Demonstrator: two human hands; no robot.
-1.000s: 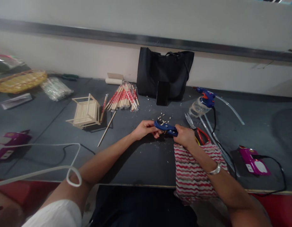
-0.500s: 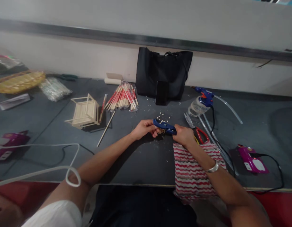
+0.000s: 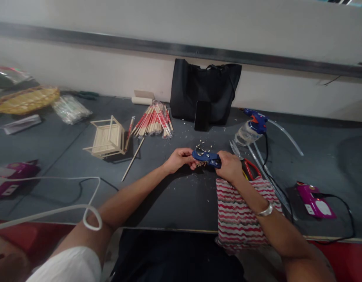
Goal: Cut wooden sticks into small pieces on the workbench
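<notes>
My right hand [image 3: 230,166] is wrapped round the handles of blue hand cutters [image 3: 206,156], whose jaws point left and stand apart. My left hand [image 3: 182,159] is closed in a pinch at the jaw end; what its fingers hold is too small and hidden to make out. Short pale cut pieces [image 3: 202,163] lie in a small heap under the cutters, and more are scattered just beyond. To the left, a single thin stick [image 3: 133,159] rests on the dark table [image 3: 169,203].
A small stick-built chair [image 3: 108,139] and wrapped chopsticks [image 3: 154,119] are left of centre. A black bag [image 3: 206,92] with a phone [image 3: 202,116] before it stands behind. Right are a blue glue gun [image 3: 257,121] on a jar, striped cloth [image 3: 245,211] and a purple box [image 3: 314,199].
The cutters' jaws have parted, and a curved blade now shows above the blue body. Both hands stay close to where they were; the whole view has shifted slightly.
</notes>
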